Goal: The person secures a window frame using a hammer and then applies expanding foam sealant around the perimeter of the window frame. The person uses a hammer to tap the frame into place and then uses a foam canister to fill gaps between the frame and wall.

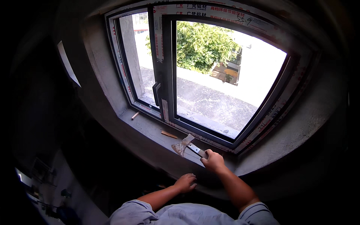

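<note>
A small hatchet (182, 145) with a worn, rusty-looking head and a dark handle with a pale metal plate is held over the window sill. Wrapped around its handle is my right hand (213, 161), closed. The hatchet head is near the lower window frame; whether it touches the sill I cannot tell. My left hand (185, 183) is lower and to the left, by the sill's near edge. Its fingers are loosely curled in, and no object shows in them. On the sill (152, 129), just left of the hatchet, lies a flat strip of wood (169, 134).
A short copper-coloured cylinder (135, 116) lies farther left on the sill. Behind stands a dark-framed window (168, 75) with protective film and a handle (156, 93). Rough grey walls (296, 138) enclose the opening. Outside are a concrete ledge (210, 97) and a leafy tree (202, 45).
</note>
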Demonstrator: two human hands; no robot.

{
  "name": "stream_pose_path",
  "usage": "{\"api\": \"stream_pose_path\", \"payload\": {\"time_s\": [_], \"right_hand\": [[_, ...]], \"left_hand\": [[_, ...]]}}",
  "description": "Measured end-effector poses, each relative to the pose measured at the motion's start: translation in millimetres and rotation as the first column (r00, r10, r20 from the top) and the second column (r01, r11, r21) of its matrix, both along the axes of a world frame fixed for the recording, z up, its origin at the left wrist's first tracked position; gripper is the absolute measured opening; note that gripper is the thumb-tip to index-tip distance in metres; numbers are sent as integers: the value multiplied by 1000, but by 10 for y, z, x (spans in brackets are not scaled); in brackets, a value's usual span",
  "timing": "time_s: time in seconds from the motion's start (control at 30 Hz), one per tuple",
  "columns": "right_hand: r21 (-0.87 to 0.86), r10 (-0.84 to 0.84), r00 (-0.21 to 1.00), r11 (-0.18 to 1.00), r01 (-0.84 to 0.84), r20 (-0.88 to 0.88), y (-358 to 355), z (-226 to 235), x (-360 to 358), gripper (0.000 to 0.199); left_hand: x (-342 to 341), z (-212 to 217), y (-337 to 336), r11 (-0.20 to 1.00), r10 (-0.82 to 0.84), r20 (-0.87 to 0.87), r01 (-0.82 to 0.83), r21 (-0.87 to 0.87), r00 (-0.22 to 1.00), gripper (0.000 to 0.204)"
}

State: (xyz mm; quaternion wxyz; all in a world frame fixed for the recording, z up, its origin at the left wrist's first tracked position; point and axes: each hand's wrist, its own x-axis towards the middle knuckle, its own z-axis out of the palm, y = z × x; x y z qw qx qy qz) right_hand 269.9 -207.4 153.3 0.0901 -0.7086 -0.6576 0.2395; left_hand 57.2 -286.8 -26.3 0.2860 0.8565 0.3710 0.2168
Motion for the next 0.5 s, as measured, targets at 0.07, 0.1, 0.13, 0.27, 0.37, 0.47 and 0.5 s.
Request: {"api": "stream_pose_path", "payload": {"time_s": [0.07, 0.1, 0.13, 0.27, 0.37, 0.47, 0.5], "right_hand": [[-55, 57, 989, 997, -49, 138, 49, -275, -67, 53], [-80, 83, 985, 994, -72, 150, 70, -332, -110, 53], [-63, 94, 984, 994, -85, 152, 102, -434, -139, 52], [-110, 95, 988, 991, -82, 118, 370, -649, -379, 48], [-18, 52, 996, 999, -51, 72, 652, -812, -583, 45], [255, 52, 988, 963, -87, 144, 754, -929, -661, 41], [324, 10, 997, 945, -32, 71, 779, -997, -686, 42]], "left_hand": [[-301, -120, -299, 972, 50, -94, -69, -224, 994, 41], [-473, -196, -402, 944, 71, -156, -117, -308, 985, 43], [-629, -274, -513, 907, 86, -215, -166, -387, 973, 45], [-1072, -470, -838, 767, 208, -365, -383, -515, 908, 52], [-1142, -485, -891, 717, 236, -392, -432, -548, 889, 51], [-1093, -345, -857, 575, 316, -372, -489, -656, 873, 51], [-1075, -387, -842, 542, 373, -358, -514, -665, 856, 51]]}}
